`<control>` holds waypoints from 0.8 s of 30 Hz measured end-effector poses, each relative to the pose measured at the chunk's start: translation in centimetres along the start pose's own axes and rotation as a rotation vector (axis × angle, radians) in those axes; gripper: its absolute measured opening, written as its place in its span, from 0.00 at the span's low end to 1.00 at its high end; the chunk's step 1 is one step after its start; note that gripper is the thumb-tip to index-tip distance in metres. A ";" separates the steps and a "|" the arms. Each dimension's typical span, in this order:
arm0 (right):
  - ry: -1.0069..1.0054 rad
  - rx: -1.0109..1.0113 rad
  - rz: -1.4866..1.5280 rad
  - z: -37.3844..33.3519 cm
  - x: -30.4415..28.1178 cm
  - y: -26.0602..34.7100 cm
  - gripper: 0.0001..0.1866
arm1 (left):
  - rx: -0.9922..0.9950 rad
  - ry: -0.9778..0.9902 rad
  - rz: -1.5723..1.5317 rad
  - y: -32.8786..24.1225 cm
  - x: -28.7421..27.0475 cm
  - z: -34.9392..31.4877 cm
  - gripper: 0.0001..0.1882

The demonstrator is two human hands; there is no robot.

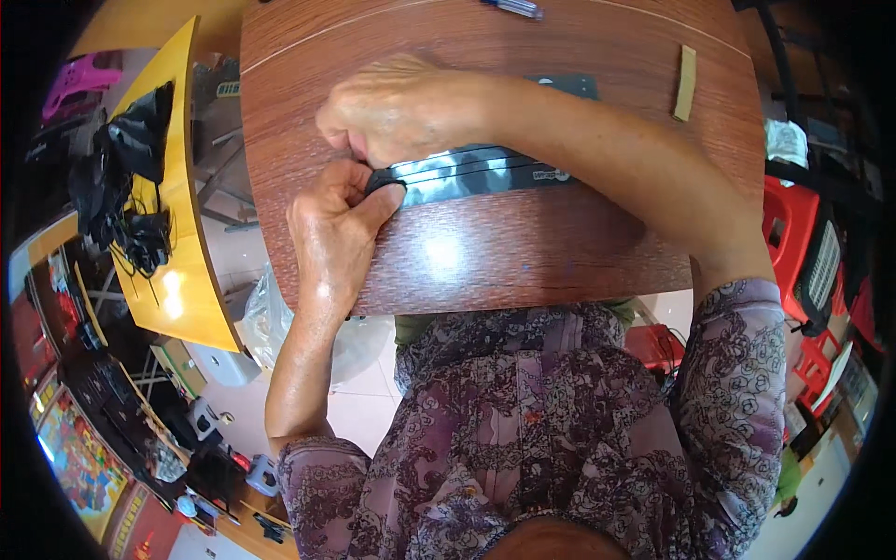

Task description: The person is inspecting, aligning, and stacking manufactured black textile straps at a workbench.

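Observation:
A long grey-green card or flat pack [471, 184] with a glossy sheen lies on the brown wooden table [523, 247]. Thin black cords [467, 169] run lengthwise over it. At its left end is a dark bunched black piece [384, 181], pinched between the thumb and fingers of my left hand [329, 219]. My right hand [401, 110] curls just above and beside it, its forearm crossing over the card's right part. The fingertips of my right hand are mostly hidden, so what they grip does not show.
A tan strip [685, 84] lies at the table's right, and a clear-handled tool [516, 7] at the far edge. On the left, a yellow table [177, 252] carries black items [140, 149]. A red stool [793, 238] stands to the right; a clear plastic bag [271, 313] hangs lower left.

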State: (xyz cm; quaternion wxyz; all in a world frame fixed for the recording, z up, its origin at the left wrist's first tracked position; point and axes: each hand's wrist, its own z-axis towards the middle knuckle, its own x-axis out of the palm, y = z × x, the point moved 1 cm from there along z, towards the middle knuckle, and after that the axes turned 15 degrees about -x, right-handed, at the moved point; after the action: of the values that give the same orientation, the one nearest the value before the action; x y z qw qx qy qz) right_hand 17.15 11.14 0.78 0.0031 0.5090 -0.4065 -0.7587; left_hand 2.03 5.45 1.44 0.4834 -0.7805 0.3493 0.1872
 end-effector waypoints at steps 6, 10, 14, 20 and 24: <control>-0.009 0.005 -0.096 0.7 1.0 0.1 0.08 | 0.269 -0.133 -0.080 0.9 0.6 -0.4 0.06; 0.006 -0.010 -0.116 0.4 1.1 -0.1 0.07 | 0.385 -0.232 -0.004 -1.4 0.8 -2.1 0.07; 0.029 0.002 -0.104 0.3 1.0 -0.4 0.07 | 0.692 -0.309 0.146 -3.2 1.1 -3.6 0.09; 0.007 -0.028 -0.087 0.4 1.3 -0.8 0.07 | 0.762 -0.307 0.078 -3.3 2.2 -4.0 0.08; 0.035 -0.037 -0.067 0.7 1.7 -1.0 0.07 | 0.785 -0.224 -0.031 -4.8 2.8 -4.7 0.08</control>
State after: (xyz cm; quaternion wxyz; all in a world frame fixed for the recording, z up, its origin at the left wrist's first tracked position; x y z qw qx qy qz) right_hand 16.17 11.56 -0.98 -0.0060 0.5355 -0.3751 -0.7566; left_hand 7.22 1.70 4.89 0.7826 -0.5166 0.3274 0.1161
